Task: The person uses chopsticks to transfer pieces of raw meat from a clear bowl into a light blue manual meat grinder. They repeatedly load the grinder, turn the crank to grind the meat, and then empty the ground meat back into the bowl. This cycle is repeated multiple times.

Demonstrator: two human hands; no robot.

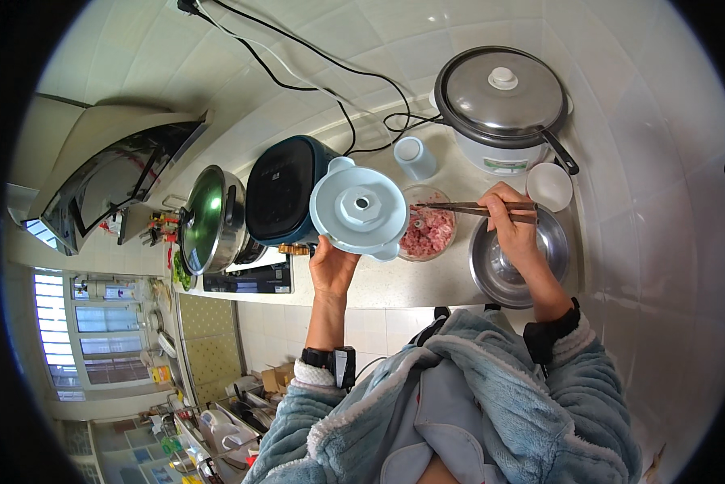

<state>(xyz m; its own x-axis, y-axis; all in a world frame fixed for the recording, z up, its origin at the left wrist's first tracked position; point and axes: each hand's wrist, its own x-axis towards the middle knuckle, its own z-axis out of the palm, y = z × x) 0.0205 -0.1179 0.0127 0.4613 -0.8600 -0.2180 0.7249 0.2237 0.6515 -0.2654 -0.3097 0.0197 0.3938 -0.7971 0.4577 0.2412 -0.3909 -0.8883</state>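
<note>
My left hand (333, 266) grips the rim of a pale blue plastic food-chopper lid (362, 233), tilted so that the octagonal boss and hole at its centre show. In my right hand (510, 221) is a pair of dark chopsticks (471, 210). Their tips reach over a clear chopper bowl (453, 242) of minced pink meat (432, 230), beside the lid. A small hub shows amid the meat. Below my right hand stands a stainless steel basin (483, 275), partly hidden by the forearm. Behind the bowl sits a pale blue cylindrical chopper motor unit (420, 163).
A white electric cooker (498, 154) with a metal lid fills the back right corner, near a small white bowl (550, 186). Leftward are a dark blue appliance (280, 187) and a lidded steel pot (235, 212) by the cooktop (247, 279). Power cords (314, 89) trail along the tiled wall.
</note>
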